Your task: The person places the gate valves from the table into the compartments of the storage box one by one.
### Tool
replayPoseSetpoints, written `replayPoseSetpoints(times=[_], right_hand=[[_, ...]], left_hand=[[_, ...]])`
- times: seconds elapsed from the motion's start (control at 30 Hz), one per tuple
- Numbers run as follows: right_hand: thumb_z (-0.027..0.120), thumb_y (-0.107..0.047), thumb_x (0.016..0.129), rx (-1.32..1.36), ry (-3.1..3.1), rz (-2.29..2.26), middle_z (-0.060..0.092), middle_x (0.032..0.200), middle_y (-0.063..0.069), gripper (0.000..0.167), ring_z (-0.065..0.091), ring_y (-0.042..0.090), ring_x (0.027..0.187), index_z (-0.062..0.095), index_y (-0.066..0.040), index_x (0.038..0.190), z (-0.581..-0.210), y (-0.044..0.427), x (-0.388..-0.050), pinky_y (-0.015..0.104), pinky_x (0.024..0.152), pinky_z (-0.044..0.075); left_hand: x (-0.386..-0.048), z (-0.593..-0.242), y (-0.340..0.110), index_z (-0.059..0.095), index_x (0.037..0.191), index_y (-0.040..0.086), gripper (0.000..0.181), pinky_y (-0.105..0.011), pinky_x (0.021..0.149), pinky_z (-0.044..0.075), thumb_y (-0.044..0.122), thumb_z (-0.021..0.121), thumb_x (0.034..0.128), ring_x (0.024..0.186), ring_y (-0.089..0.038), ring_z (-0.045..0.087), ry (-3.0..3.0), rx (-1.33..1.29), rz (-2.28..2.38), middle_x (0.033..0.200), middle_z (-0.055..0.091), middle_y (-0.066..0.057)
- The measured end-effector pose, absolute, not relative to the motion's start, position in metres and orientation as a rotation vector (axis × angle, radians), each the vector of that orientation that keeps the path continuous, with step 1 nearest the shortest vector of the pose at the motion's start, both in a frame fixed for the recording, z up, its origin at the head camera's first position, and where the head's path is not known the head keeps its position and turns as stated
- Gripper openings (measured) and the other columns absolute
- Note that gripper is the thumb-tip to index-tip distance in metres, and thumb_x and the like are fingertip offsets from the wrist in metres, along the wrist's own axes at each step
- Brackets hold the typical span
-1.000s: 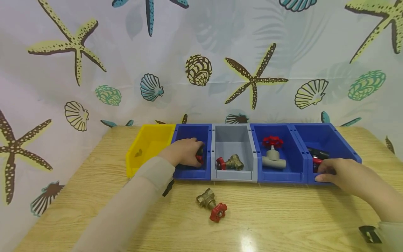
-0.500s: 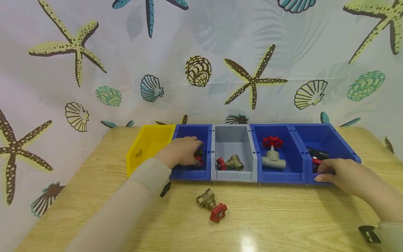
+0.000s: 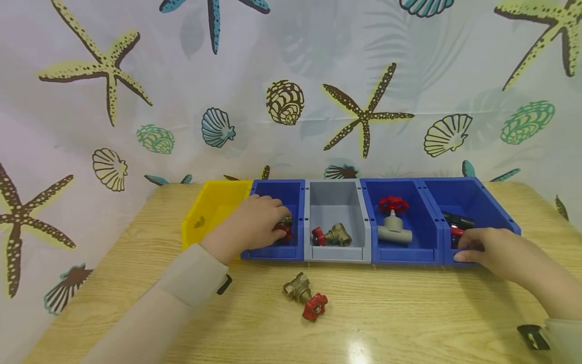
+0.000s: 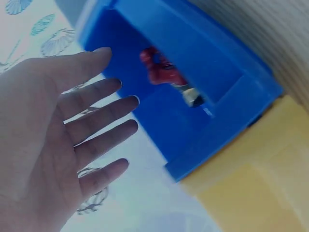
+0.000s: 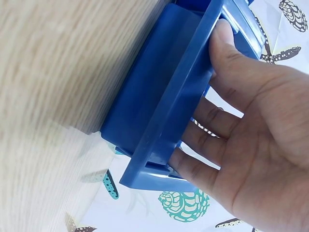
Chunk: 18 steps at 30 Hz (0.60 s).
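Observation:
In the head view my left hand is over the second bin from the left, a blue bin. Its fingers look straight and spread in the left wrist view, apart from a valve with a red handle lying inside. At the far right, my right hand grips the front wall of another blue bin, thumb on the rim and fingers reaching inside, their tips hidden. Near these fingers lie a red-handled part and a black fitting.
A brass valve with red handwheel lies on the wooden table. The grey bin holds a similar valve. A beige valve stands in the blue bin beside it. The yellow bin is leftmost; a patterned curtain hangs behind.
My left hand has drawn back towards me and to the left, and more of the valve beneath it shows. The right hand has stayed in place.

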State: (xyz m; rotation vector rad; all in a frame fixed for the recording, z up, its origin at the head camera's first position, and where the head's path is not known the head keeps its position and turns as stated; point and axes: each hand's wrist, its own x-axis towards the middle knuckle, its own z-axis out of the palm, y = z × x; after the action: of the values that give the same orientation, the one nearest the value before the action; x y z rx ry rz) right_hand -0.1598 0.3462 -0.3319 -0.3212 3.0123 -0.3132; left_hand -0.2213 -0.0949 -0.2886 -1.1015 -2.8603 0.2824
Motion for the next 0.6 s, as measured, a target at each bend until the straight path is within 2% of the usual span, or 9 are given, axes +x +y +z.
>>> replayPoseSetpoints(times=[0.43,0.6], right_hand=[[0.075,-0.028,0.086,-0.311,2.996,-0.304,0.067,0.083,0.003,0.020,0.061,0.024,0.076,0.066,-0.009,0.085,-0.330,0.346,-0.161,0.051,0.069,0.051],[0.076,-0.028,0.086,-0.300,2.997,-0.299,0.067,0.083,0.003,0.021,0.060,0.024,0.076,0.066,-0.009,0.085,-0.330,0.346,-0.161,0.052,0.069,0.051]], left_hand=[[-0.188,-0.275,-0.106,0.073,0.109,0.013,0.021,-0.036,0.087,0.050,0.026,0.072,0.0921,0.099,-0.022,0.063,-2.527,-1.267,0.196,0.106,0.070,-0.001],[-0.176,-0.283,-0.104,0.071,0.113,0.014,0.024,-0.034,0.088,0.052,0.025,0.072,0.0916,0.101,-0.021,0.066,-2.359,-1.392,0.229,0.110,0.070,-0.002]])
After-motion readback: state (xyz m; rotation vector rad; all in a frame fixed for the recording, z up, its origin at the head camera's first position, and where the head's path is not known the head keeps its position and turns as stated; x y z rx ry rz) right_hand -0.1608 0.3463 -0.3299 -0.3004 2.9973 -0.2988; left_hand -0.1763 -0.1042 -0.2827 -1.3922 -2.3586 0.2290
